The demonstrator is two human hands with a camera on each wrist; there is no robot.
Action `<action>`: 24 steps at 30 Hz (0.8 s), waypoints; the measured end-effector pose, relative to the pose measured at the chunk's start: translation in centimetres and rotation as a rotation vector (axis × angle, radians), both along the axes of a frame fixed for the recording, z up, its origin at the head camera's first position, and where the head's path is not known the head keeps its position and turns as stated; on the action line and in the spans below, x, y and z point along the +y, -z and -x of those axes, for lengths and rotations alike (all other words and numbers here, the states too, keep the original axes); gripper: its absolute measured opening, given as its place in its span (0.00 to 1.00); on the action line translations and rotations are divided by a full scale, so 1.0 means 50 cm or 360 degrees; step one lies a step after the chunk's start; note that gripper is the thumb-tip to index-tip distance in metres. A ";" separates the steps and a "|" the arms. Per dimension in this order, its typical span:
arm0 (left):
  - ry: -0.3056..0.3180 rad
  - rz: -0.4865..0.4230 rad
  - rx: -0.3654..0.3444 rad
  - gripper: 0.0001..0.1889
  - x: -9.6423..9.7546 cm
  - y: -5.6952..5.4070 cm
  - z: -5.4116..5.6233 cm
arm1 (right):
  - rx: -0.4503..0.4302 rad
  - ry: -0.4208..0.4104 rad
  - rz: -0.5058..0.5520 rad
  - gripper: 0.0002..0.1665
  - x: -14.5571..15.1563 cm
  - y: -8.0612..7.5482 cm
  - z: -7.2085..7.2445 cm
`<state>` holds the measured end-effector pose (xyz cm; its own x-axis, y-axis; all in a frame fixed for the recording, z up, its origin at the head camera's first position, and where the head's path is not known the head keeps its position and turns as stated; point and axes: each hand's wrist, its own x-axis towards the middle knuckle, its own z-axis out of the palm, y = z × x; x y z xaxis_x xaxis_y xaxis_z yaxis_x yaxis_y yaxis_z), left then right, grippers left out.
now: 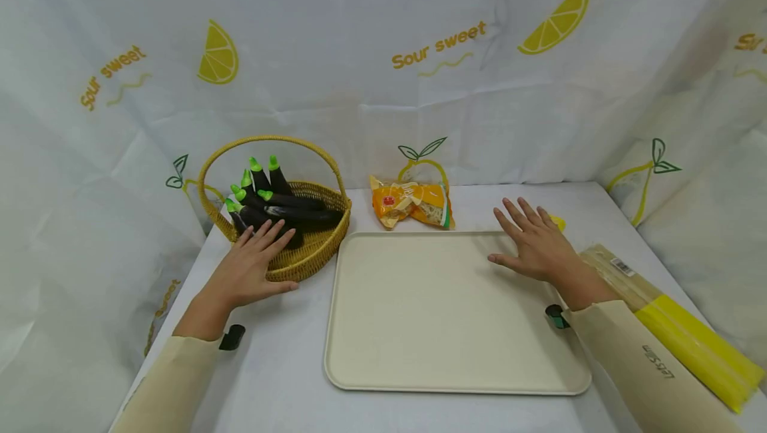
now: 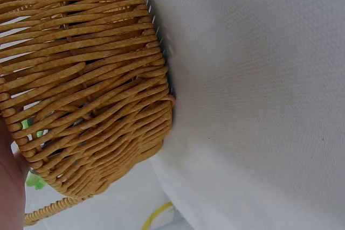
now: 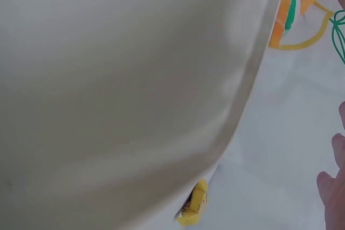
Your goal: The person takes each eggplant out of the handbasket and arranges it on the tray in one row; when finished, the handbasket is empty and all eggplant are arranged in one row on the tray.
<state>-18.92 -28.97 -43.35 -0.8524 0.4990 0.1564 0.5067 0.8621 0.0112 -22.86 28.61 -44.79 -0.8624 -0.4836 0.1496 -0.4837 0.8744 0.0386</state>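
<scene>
My left hand is spread over the near left side of a wicker basket with a tall handle. Several dark eggplants with bright green stems lie in it. Whether the fingertips touch an eggplant, I cannot tell. In the left wrist view, the woven basket wall fills the left side, with part of the hand at the edge. My right hand, fingers apart, is over the far right corner of a cream tray and holds nothing. The tray fills much of the right wrist view.
Behind the tray lies an orange food bag. A small yellow packet sits past the tray's far right corner. Along the right table side, partly behind the right arm, lies a long clear-and-yellow packet. Printed white cloth hangs behind.
</scene>
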 end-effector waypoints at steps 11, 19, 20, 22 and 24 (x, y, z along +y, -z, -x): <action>-0.0113 -0.0469 0.0421 0.43 -0.035 -0.005 -0.033 | -0.0082 -0.0028 0.0041 0.56 -0.056 -0.026 0.009; -0.0627 -0.1444 0.0567 0.25 -0.079 0.047 -0.015 | -0.0130 -0.0229 0.0159 0.52 -0.206 -0.049 0.041; -0.0686 -0.1576 0.0468 0.26 -0.079 0.055 -0.008 | -0.0144 -0.0271 0.0199 0.51 -0.231 -0.054 0.043; -0.0778 -0.1795 0.0282 0.27 -0.073 0.069 0.000 | -0.0174 -0.0355 0.0295 0.48 -0.278 -0.060 0.045; -0.0845 -0.1958 0.0133 0.29 -0.065 0.080 0.000 | -0.0215 -0.0419 0.0400 0.46 -0.328 -0.072 0.044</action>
<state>-18.94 -32.21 -47.34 -0.8637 -0.3878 0.3219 0.1537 0.4056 0.9010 -25.08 12.21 -41.20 -0.7339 -0.6536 0.1850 -0.6786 0.6939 -0.2407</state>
